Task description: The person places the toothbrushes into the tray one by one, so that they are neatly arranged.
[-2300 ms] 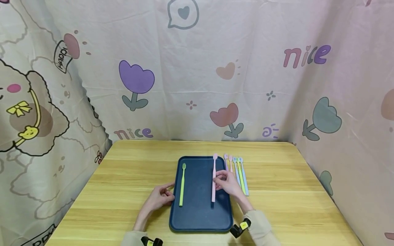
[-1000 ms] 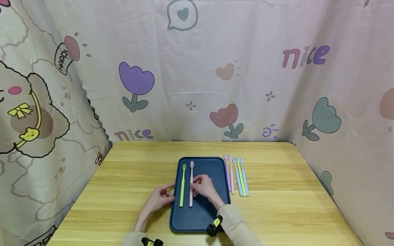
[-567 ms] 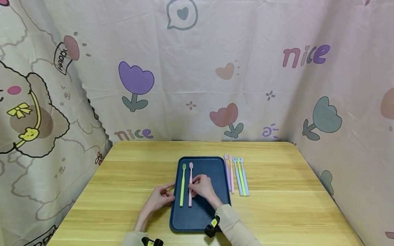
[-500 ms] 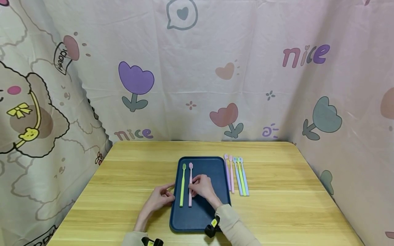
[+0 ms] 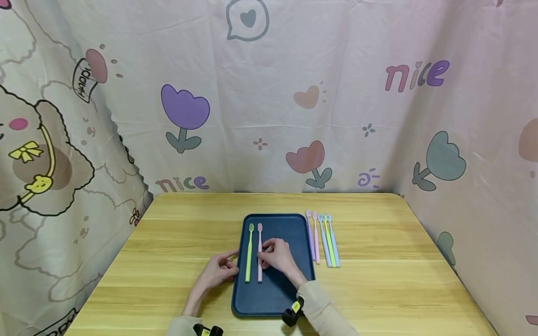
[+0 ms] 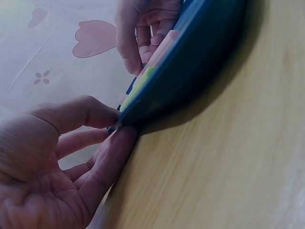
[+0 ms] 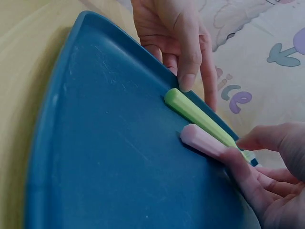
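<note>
The person has a bare left hand (image 5: 216, 269) and a bare right hand (image 5: 278, 256), both with thin fingers. The left thumb (image 7: 188, 71) has a short nail. The left sleeve (image 5: 181, 326) and the right sleeve (image 5: 327, 311) are light tan, like sand. They are long and plain, and the right one has soft folds. By the right cuff sits a small, chunky black gadget (image 5: 290, 317) with a yellow patch (image 5: 296, 306). A matching black gadget (image 5: 216, 331) with a yellow patch sits by the left cuff, partly cut off at the near edge.
</note>
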The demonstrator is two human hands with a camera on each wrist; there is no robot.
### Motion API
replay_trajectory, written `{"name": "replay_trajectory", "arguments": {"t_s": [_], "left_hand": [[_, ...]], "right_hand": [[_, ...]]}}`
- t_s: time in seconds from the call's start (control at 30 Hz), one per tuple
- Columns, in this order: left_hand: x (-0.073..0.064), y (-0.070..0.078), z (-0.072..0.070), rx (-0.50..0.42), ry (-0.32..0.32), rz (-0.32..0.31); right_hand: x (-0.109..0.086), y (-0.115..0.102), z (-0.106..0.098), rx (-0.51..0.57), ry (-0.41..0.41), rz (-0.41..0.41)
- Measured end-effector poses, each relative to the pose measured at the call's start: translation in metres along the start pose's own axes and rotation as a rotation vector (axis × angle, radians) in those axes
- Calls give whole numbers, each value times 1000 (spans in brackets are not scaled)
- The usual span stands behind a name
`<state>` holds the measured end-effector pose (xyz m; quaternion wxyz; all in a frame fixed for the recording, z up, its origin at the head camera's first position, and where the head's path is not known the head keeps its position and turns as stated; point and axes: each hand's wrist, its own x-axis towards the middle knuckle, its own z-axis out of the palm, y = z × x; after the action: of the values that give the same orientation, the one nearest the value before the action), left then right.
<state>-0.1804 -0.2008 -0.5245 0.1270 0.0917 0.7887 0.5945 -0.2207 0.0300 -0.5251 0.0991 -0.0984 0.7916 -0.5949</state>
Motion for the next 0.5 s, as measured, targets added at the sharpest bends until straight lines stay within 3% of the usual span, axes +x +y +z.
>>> {"name": "replay_trajectory", "arguments": {"t_s": [0.5], "left_hand": [[1,0,0,19,1,10]], "right_hand": [[-1,4,2,19,-23,30]]}}
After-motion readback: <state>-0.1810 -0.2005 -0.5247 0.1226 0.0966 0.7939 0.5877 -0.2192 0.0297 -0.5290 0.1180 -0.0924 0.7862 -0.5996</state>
